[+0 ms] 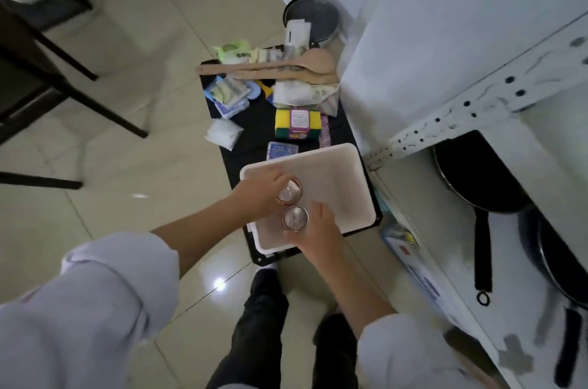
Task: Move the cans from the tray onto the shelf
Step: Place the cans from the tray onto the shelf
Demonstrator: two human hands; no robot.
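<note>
Cans stand upright over the near-left corner of the white tray (337,162), one in each hand. The left hand (264,194) wraps the farther can (289,193) from its side; the right hand (318,229) wraps the nearer can (296,217). Gripping them by the sides probably keeps them upright for the shelf (477,111), right of the tray.

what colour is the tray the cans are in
White, a rectangular plastic tray on a black mat; clearest in the head view.
</note>
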